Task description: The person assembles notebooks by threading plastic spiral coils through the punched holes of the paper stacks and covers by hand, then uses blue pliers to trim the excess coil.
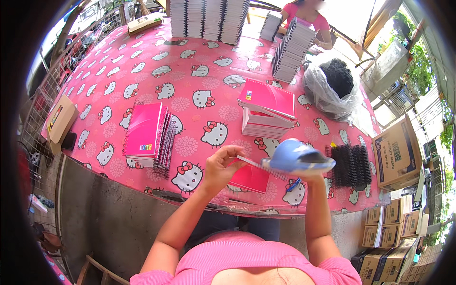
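Observation:
My left hand (221, 167) pinches the end of a notebook (248, 161) tilted nearly edge-on above the table's front edge. Black spiral wire runs along its lower right side. A blue slipper (295, 157) is gripped in my right hand (311, 178), mostly hidden behind it. The slipper's tip is close to the notebook's spiral edge; whether they touch I cannot tell. Below them shows a pink cover (251, 178), and I cannot tell if it belongs to the held notebook. A small blue object (294, 185) lies beside my right wrist.
Pink spiral notebooks (145, 130) are stacked at left, pink-covered booklets (268, 104) ahead. Black spiral coils (350, 166) lie at right. Behind them sits a plastic bag (327, 90) of black coils. Tall notebook stacks (209, 21) stand at the back. Another person (308, 19) sits opposite. Cardboard boxes (398, 152) stand right.

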A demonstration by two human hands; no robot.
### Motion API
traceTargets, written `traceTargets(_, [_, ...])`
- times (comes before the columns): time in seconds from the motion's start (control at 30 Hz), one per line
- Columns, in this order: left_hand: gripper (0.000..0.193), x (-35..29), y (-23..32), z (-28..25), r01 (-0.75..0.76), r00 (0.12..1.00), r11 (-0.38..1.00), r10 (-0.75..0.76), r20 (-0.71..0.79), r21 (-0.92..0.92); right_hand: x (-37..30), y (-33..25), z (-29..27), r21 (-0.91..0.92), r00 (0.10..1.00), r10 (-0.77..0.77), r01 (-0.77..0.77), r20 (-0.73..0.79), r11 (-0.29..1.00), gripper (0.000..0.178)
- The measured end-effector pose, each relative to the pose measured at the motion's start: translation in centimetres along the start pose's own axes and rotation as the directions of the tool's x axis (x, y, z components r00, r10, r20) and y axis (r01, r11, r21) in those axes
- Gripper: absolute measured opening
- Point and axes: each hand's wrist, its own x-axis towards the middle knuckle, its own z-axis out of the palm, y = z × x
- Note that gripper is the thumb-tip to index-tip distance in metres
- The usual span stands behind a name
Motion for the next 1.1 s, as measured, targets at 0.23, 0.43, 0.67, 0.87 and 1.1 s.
traceTargets(0.23, [0.032,0.1,0.4,0.1,0.028,1.000,0.999,-0.028,-0.005,0.014,0.9,0.9,-0.5,-0.014,0.996,0.048,-0.047,0.071,0.999,0.044])
traceTargets(0.43, [0.032,0.5,-0.4,-0.8,0.067,0.998,0.996,-0.067,0.015,-0.062,2.5,1.0,0.4,-0.187,0.998,0.049,-0.057,-0.045,0.981,0.037])
traceTargets(0.67, [0.020,0.4,1.0,-0.8,0.142,0.989,0.963,-0.131,0.061,-0.230,0.1,3.2,-4.9,-0.052,0.663,-0.043,0.006,-0.747,0.999,0.032])
traceTargets(0.87, [0.021,0.8,2.4,0.9,-0.362,0.930,0.844,0.358,0.086,0.397,-0.8,9.6,-7.6,-0.740,0.895,-0.136,-0.257,-0.425,0.621,0.040])
traceTargets(1.1, [0.022,-3.6,4.8,1.3,-0.583,0.805,0.563,0.499,0.322,0.586,-7.3,4.9,0.1,-0.698,0.879,0.128,-0.447,-0.460,0.560,0.042])
